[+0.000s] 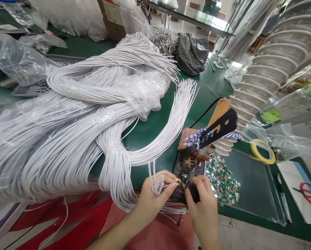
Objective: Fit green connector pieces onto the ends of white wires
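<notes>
Several white cables [157,184] are held in my left hand [157,189], their cut ends sticking up between the fingers. Its thumb and forefinger pinch near a small yellow piece at the front. My right hand [200,194] is closed just to the right, fingertips at the dark tray [176,166]; what they grip is too small to make out. Above the fingertips stands a soldering iron holder with a black handle [219,128], beside a reddish brick [185,137]. Many small green and silver connector boards [224,180] lie in a pile right of my right hand.
Large bundles of white cable [67,146] cover the left and centre of the green table [145,133]. A ribbed duct [269,69] hangs at the right. Yellow tape [272,158], red scissors [310,195] and a plastic bottle [290,104] are also on the right.
</notes>
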The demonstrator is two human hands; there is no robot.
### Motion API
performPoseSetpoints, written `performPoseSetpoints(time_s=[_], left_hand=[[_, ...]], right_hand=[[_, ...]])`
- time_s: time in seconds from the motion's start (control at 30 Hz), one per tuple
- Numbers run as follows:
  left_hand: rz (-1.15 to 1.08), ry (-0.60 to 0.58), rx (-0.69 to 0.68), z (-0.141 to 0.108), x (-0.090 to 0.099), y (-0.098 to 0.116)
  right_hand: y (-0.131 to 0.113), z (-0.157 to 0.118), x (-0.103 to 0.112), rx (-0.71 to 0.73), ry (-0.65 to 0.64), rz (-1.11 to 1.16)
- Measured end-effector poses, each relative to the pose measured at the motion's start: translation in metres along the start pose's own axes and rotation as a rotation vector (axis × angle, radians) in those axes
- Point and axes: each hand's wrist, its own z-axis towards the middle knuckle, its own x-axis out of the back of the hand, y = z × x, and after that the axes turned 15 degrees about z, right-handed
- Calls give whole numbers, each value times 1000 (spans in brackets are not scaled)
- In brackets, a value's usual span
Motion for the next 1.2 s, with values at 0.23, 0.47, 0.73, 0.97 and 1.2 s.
performPoseSetpoints(time_s=[0.23, 0.47, 0.73, 0.97, 1.2], left_hand=[[-5, 6, 23, 1, 0, 0], [11, 11, 8, 0, 0, 0], [24, 4, 23, 2, 1, 5], [15, 6, 29, 2, 0, 4], [11, -4, 18, 0, 0, 0]], right_hand=[[0, -1, -2, -2, -6, -15], [4, -1, -2, 44, 7, -38], [2, -1, -4, 27, 28, -35], [6, -5, -4, -15, 23, 21], [2, -3, -13, 7, 65, -135]])
